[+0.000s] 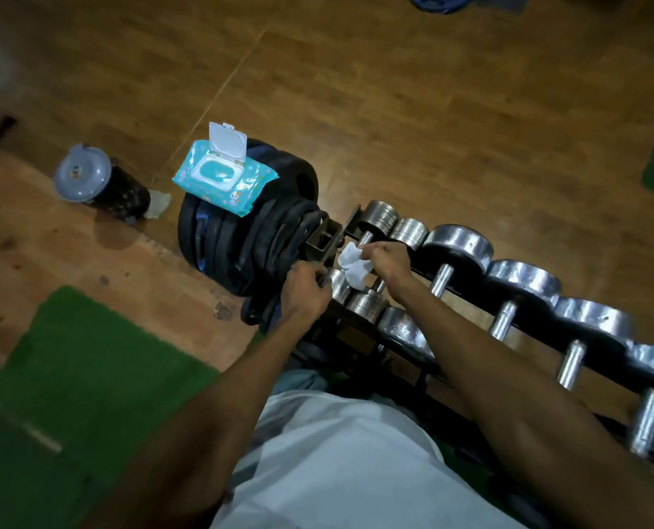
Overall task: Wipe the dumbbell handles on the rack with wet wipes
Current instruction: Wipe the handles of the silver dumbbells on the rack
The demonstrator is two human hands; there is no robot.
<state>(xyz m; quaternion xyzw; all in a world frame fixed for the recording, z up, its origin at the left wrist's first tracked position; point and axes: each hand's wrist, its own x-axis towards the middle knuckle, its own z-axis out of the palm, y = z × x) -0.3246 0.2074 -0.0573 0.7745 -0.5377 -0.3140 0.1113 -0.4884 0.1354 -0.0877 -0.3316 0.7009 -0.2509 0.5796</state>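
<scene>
Dim warm light, dark vignetted corners (blurred, bowed edges)

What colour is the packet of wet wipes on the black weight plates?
The soft wet-wipe packet is turquoise with small printed figures and a white flip lid, open; head view.

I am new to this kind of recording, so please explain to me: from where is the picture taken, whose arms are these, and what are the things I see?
There is one picture, taken by a camera worn on a person's head, looking down at their own arms. No machine is involved. The right hand holds a crumpled white wet wipe over the handle of the first small dumbbell on the rack. The left hand grips the near end of that dumbbell. More chrome dumbbells lie in a row to the right. The wipes pack, its lid open, rests on a stack of black weight plates. A small bin stands on the wooden floor.
</scene>
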